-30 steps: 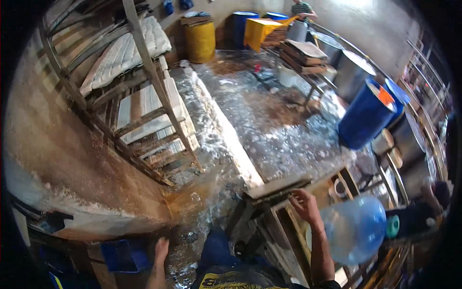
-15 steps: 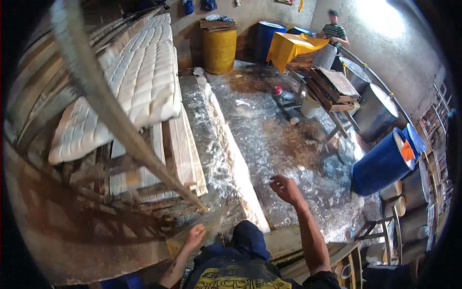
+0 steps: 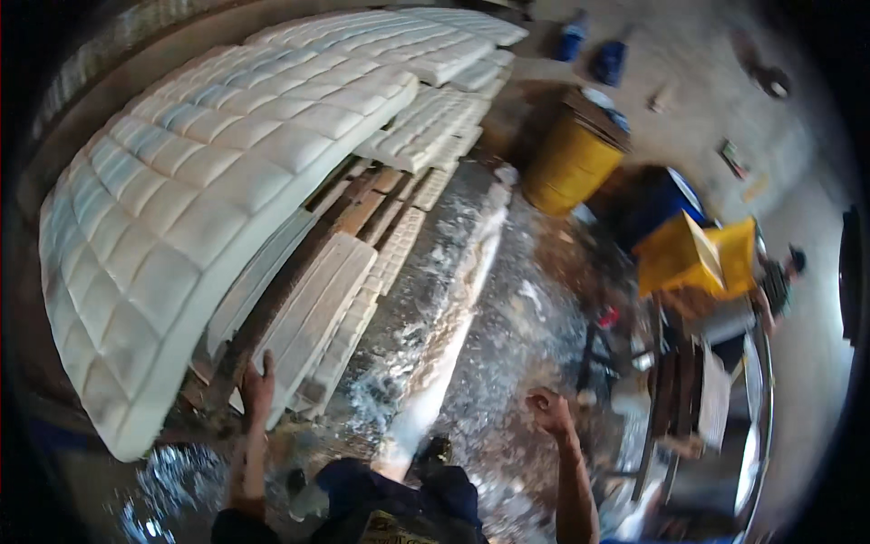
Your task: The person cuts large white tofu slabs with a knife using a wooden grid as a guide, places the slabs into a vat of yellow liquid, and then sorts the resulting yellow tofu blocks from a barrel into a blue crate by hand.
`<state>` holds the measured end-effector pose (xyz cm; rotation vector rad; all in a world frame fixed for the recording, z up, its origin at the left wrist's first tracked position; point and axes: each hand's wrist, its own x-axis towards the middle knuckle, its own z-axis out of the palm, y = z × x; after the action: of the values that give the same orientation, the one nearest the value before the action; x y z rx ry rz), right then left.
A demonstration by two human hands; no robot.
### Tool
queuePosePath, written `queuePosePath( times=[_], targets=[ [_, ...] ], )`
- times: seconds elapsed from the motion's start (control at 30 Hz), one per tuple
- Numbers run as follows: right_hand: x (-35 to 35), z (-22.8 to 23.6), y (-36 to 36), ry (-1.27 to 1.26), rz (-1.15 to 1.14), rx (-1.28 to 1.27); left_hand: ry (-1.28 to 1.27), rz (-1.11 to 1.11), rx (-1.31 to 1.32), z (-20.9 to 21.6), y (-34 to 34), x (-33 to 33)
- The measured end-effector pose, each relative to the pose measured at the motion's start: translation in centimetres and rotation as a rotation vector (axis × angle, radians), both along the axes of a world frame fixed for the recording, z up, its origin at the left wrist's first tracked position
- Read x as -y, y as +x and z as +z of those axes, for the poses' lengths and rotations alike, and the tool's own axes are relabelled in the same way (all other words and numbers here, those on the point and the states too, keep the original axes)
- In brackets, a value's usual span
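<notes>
My left hand [image 3: 258,385] is raised at the near end of a pale wooden board [image 3: 317,308], fingers apart and holding nothing. I cannot tell whether it touches the board. Above and left of it spreads a large white slab [image 3: 195,195], its top marked in puffy squares like quilting. Smaller white slabs [image 3: 426,127] with a similar grid lie beyond it, over stacked boards. My right hand [image 3: 551,412] hangs in the air over the wet floor, its fingers curled in and nothing visible in them.
A white channel [image 3: 453,317] runs along the wet, stained floor [image 3: 535,335]. Farther off stand a yellow drum [image 3: 575,159] and a blue drum [image 3: 662,208]. At the right, a yellow cloth [image 3: 693,258] covers something beside wooden boards [image 3: 675,390]. A person [image 3: 779,281] stands behind it.
The view has swung left, bringing the white slabs closer and larger. The slanted wooden beam has left the picture. My left hand has moved up to the board's end; the right remains raised.
</notes>
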<state>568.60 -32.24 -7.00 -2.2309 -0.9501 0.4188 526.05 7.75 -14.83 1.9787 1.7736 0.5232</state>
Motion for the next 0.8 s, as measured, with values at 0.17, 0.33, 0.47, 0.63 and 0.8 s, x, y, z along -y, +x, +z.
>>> queuePosePath(
  times=[0.17,0.33,0.47,0.63,0.8],
  targets=[
    [-16.1,-1.2,7.3,-0.001,0.329,-0.194,0.066,0.099,-0.188,-1.2,-2.1,1.3],
    [-39.0,-4.3,6.3,0.224,0.738,-0.188,0.333,0.134,-0.419,-2.6,-1.7,2.3],
    [-55.0,-7.3,0.5,0.482,0.773,-0.101,0.220,0.261,-0.376,0.1,-4.1,1.4],
    [-66.7,-11.4,0.9,0.209,0.626,-0.081,0.191,0.262,-0.304,-2.8,-3.0,-0.5],
    [-72.1,-14.0,0.6,0.062,0.600,-0.169,0.114,0.298,-0.238,-2.9,-2.6,-0.6]
  ],
)
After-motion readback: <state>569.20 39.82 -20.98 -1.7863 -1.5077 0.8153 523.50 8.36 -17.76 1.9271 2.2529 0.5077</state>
